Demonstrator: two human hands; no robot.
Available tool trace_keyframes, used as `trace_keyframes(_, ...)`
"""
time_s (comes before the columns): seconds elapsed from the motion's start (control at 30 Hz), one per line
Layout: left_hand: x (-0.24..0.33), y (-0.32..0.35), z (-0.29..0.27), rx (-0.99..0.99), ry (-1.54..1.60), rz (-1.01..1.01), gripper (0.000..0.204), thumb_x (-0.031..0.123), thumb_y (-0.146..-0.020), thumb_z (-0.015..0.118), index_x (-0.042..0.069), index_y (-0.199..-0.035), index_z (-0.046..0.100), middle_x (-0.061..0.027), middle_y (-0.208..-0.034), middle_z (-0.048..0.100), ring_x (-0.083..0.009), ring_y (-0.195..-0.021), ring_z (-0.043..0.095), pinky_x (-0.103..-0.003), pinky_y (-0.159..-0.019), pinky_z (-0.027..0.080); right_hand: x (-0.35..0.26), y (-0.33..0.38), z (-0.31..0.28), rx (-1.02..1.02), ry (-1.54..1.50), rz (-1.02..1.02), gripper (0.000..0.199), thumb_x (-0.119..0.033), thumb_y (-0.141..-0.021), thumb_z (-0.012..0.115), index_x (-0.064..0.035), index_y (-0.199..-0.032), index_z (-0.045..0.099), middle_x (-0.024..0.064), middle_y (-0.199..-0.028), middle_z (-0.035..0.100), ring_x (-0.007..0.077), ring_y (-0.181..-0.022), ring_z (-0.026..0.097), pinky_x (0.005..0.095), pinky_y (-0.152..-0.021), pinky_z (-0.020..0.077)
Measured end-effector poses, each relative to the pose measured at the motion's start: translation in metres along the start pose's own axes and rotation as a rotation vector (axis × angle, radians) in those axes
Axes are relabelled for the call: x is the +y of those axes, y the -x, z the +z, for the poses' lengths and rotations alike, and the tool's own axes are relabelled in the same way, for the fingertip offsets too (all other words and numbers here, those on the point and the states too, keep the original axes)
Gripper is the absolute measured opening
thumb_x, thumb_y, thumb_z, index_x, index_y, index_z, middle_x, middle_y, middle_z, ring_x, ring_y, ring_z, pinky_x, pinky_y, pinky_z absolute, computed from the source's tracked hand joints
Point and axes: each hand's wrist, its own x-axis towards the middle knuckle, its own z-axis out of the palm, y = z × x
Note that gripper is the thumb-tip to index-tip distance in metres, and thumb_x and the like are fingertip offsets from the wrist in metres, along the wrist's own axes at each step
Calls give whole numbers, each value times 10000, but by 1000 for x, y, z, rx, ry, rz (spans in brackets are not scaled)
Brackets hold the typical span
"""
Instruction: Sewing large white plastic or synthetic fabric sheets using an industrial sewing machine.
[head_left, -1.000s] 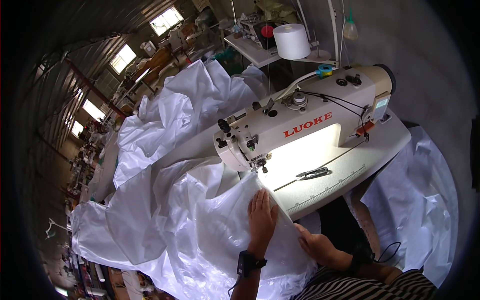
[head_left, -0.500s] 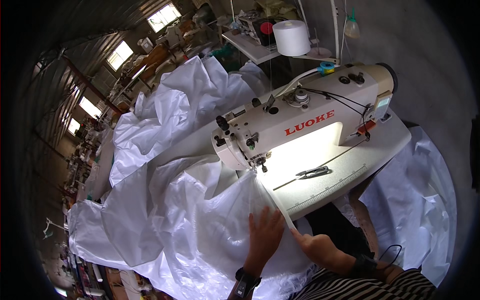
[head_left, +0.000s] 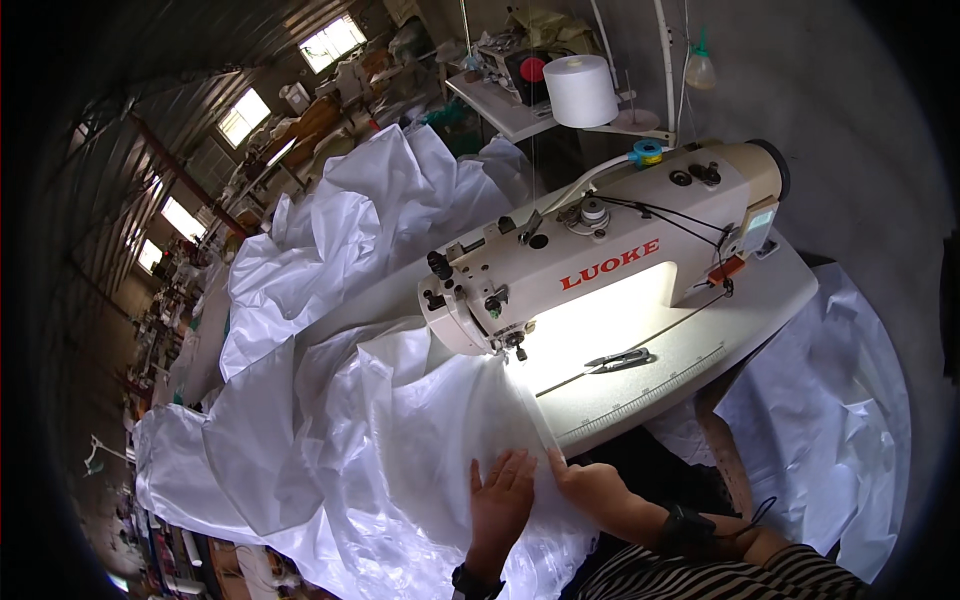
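A thin, shiny white sheet [head_left: 400,440] lies bunched over the left of the sewing machine [head_left: 600,230] and runs up beneath its needle area [head_left: 512,358]. My left hand [head_left: 500,500] rests flat on the sheet below the needle, fingers stretched out and slightly spread. Just to its right, my right hand [head_left: 600,492] is closed at the sheet's folded edge, index finger pointing toward the machine and the other fingers curled under. The thumb is mostly hidden. The machine's lamp lights its bed, where small thread snips [head_left: 618,360] lie.
More white sheeting [head_left: 350,210] is heaped behind the machine, and another piece [head_left: 820,390] hangs at the right. A white thread cone [head_left: 582,92] stands behind the machine head. Cluttered tables line the room at far left. A small bottle [head_left: 701,70] hangs by the wall.
Both hands have shifted left; the left one also slid toward me. My right fingertip is closer to the needle along the sheet's edge. The whole view has shifted slightly.
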Motion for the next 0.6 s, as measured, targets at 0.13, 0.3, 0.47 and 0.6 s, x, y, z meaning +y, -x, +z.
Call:
trace_keyframes(0.13,-25,-12,5,68,-82,-161,290,188,-934,658,107,-1212,684,-77,-1350,643,-304,-1305,567,-608,-1120,326,5,-43,-3,-3,59,-17,568,-87,-877,567,66,-1419,493,32,-617,652,175,-481,645,320,-402,479)
trace_keyframes(0.3,-74,-51,15,16,-74,-195,401,271,-981,583,167,-1367,616,-71,-1490,535,-319,-1423,442,-657,-1152,242,16,-97,2,36,62,-19,550,-93,-902,556,81,-1418,482,24,-617,659,185,-501,657,325,-407,480)
trace_keyframes(0.47,-95,-95,5,1,-51,-188,423,224,-984,565,102,-1389,583,-118,-1485,530,-328,-1420,438,-559,-1188,259,24,-124,-9,47,-114,76,495,-138,-963,543,31,-1426,492,82,-700,695,222,-560,684,352,-504,539)
trace_keyframes(0.6,-107,-72,-40,176,190,-66,387,122,-905,653,52,-1285,634,-125,-1323,649,-355,-1230,600,-525,-1096,407,45,-60,-16,199,-816,37,477,-142,-965,624,29,-1393,500,144,-866,713,262,-767,734,351,-686,588)
